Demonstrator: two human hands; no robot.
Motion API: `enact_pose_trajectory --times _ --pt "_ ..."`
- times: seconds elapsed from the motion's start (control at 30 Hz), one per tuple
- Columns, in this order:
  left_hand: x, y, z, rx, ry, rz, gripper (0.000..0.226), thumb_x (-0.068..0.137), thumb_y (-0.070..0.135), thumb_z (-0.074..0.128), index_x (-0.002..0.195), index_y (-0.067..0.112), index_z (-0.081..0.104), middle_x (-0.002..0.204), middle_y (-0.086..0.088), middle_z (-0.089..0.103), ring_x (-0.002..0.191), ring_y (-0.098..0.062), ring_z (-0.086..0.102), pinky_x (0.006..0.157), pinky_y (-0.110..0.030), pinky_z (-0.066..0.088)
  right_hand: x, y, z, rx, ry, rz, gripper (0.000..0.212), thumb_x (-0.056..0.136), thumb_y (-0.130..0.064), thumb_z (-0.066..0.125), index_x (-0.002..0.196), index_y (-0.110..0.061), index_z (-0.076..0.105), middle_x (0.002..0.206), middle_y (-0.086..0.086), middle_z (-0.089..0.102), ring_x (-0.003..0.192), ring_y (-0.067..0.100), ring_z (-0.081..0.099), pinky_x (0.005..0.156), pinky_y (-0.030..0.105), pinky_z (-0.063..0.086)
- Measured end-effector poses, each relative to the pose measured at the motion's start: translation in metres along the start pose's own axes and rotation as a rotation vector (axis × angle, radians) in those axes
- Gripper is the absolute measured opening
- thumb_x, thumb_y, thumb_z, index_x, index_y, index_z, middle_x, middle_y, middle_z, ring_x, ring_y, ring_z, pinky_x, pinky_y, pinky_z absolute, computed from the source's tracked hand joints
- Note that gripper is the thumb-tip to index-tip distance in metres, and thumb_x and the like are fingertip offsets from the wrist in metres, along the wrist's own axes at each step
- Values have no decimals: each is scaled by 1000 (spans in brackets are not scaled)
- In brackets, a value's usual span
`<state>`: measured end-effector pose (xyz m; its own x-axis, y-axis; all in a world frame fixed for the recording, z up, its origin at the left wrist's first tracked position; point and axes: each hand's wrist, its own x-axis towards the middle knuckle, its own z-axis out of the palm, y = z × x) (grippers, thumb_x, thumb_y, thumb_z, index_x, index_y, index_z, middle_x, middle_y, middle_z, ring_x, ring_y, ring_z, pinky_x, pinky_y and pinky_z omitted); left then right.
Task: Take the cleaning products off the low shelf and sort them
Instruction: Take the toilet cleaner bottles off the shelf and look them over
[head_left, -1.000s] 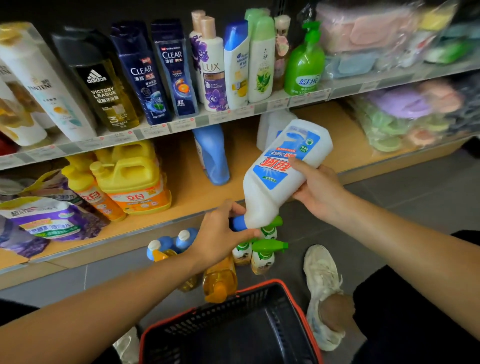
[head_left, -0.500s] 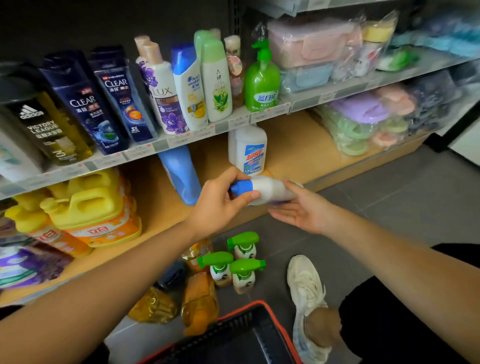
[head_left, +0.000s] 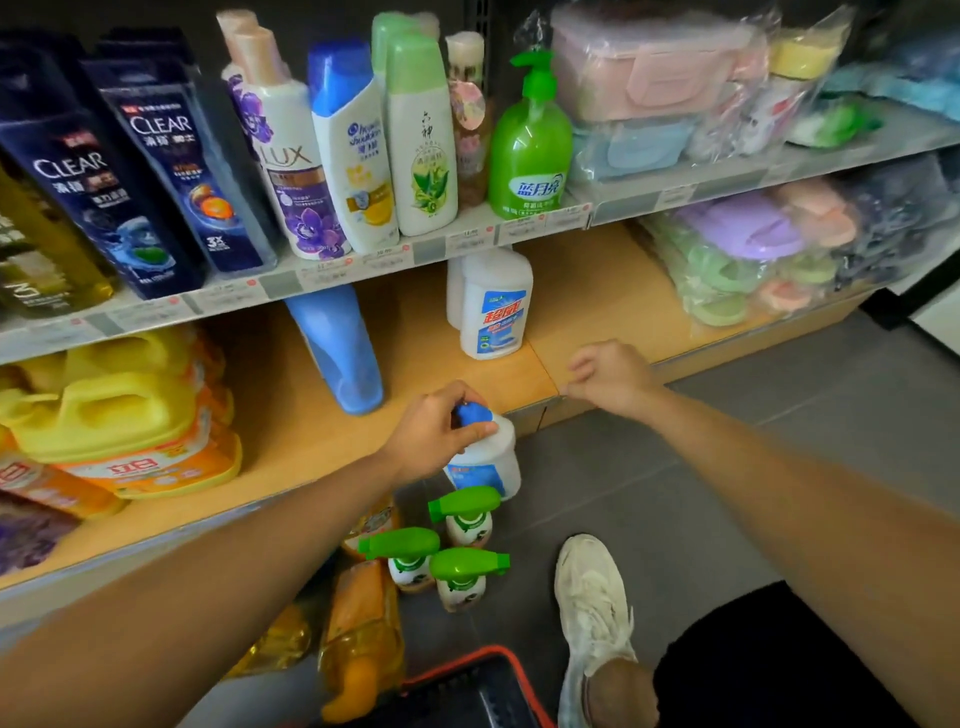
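The low shelf (head_left: 426, 364) is stretching across in front of me, and a white bottle (head_left: 496, 306) with a red and blue label is standing upright on it, long axis vertical, with another half hiding behind it. It is sitting ahead of my right hand and a touch to its left, well apart from my left. I am holding a second white bottle (head_left: 488, 460) upright just off the shelf edge and just behind the green-capped sprayers (head_left: 462, 512) on the floor; I cannot tell whether its base is touching the tiles. My left hand (head_left: 436, 434) is curling round its blue cap (head_left: 472, 414). My right hand (head_left: 613, 376) is hovering empty over the shelf lip, fingers loosely bent, so I am judging it the nearer one for reaching the white bottle
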<state>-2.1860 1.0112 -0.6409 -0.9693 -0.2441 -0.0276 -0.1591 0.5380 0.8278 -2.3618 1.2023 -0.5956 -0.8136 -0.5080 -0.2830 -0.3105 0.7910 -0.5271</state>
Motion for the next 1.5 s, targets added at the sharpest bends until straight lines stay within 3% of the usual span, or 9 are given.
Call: enact_pose_trajectory --times 0.3,0.43,0.6,0.77,0.87,0.97,1.1,1.37,1.5 --pt "-5 -68 36 10 138 -185 33 82 35 83 104 19 64 72 1 64 61 -14 52 64 -36 46 102 -29 44 292 97 -92 104 72 -16 89 156 -23 27 155 3 43 137 25 46 109 48 45" --pt "-11 -70 48 -61 241 -235 27 85 38 79 106 30 64 78 11 64 66 -3 59 65 -21 47 124 -38 50 429 138 -126 93 67 -12 92 144 -22 40 126 -13 60 107 0 57 84 25 54" --pt "-22 -71 54 -120 203 -263 40 91 34 72 128 35 59 88 8 69 76 -6 66 78 -31 56 135 -42 46 428 198 -122 98 63 -18 95 145 -27 41 124 -6 46 107 8 52 76 21 51" --pt "-32 -62 29 -107 95 -275 49 92 21 71 139 23 58 89 2 75 87 -15 71 88 -39 56 129 -42 52 462 188 -123 75 60 -22 96 115 -25 45 112 -5 61 101 17 68 76 38 62" --pt "-35 -49 -2 -37 149 -262 24 91 13 70 114 17 73 88 1 76 88 -16 70 84 -32 55 111 -45 54 386 222 -188 70 60 -24 96 110 -29 46 109 -10 62 100 13 66 67 28 57" --pt "-40 -31 -34 45 128 -214 13 92 16 69 103 20 76 89 6 74 83 -7 66 70 -12 48 90 -47 54 306 200 -302 72 63 -15 94 125 -22 58 120 -4 65 111 17 62 85 38 59" --pt "-51 -6 -72 152 192 -87 10 91 22 73 88 31 71 82 18 70 77 3 63 73 -26 52 57 -57 41 123 89 -425 78 61 -13 94 132 -19 61 124 3 68 115 23 62 96 44 54" --pt "-76 44 -123 112 301 121 70 89 30 75 149 26 39 141 6 53 114 -11 57 89 -30 56 -34 -125 -17 -375 27 -690 89 66 -43 86 144 -43 43 131 -3 66 113 27 62 91 41 49" --pt "-97 74 -152 34 336 234 46 94 24 70 137 21 54 124 4 66 113 -7 61 95 -31 54 -85 -155 -28 -300 -31 -770 88 62 -46 86 139 -49 43 118 -12 69 104 14 63 84 39 53"
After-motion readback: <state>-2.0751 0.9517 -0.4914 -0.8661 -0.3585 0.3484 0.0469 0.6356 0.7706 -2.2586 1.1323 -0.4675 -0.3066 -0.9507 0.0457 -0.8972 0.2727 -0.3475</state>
